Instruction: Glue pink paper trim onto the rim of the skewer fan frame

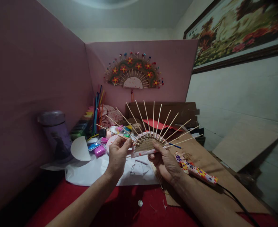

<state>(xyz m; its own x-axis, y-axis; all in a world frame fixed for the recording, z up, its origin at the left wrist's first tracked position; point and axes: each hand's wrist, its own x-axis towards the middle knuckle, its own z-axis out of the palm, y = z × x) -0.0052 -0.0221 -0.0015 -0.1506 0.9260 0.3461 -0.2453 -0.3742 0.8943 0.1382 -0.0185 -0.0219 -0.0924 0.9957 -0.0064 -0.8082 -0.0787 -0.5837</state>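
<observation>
A half-round cardboard piece [144,145] with a pink patterned edge is held up over the white sheet. Thin wooden sticks [153,116] spread out from its curved side like a fan. My right hand [166,162] grips the piece at its right part, thumb on the brown cardboard face. At the left, my left hand [118,154] has thumb and fingers pinched together at the lowest left stick, beside the piece's left edge. Whether the fingertips also touch the cardboard is hard to see.
A patterned glue gun [196,171] with a black cable lies on brown cardboard [214,189] at the right. A purple bottle [56,138], a white half disc [80,148] and colourful packets [99,150] are at the left. A finished flowered fan [133,71] hangs on the pink panel behind.
</observation>
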